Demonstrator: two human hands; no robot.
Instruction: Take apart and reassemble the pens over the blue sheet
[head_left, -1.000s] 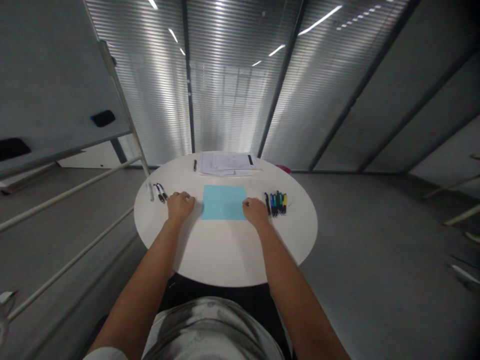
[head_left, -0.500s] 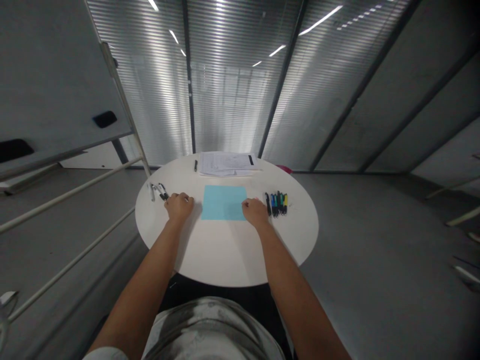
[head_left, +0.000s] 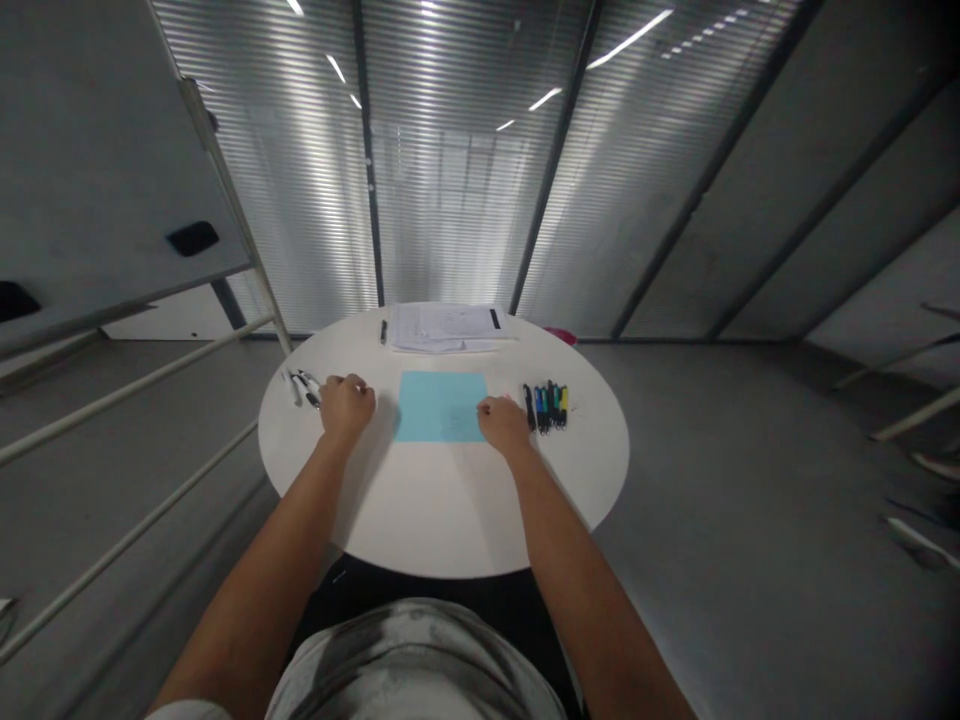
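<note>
A light-blue sheet of paper [head_left: 441, 405] lies flat on the round white table [head_left: 431, 510] in front of me. My right hand [head_left: 504, 424] is closed at the sheet's right edge, thumb and fingers together. Left of the sheet, with a gap between, my left hand [head_left: 347, 405] has its fingers curled in. What either hand may hold is hidden or too small to make out. Several pens [head_left: 302, 387] lie just beyond my left hand, partly covered by it. A row of several dark, blue, green and yellow pens [head_left: 551, 407] lies right of my right hand.
A stack of printed papers [head_left: 446, 328] lies at the table's far side, a dark pen [head_left: 383, 332] beside it. A whiteboard on a white metal frame [head_left: 142, 390] stands at the left. Behind the table are windows with blinds [head_left: 442, 200].
The whole view has shifted a little, so the table sits slightly farther left. My left hand is slightly farther from the blue sheet. My right hand stays at the sheet's right edge.
</note>
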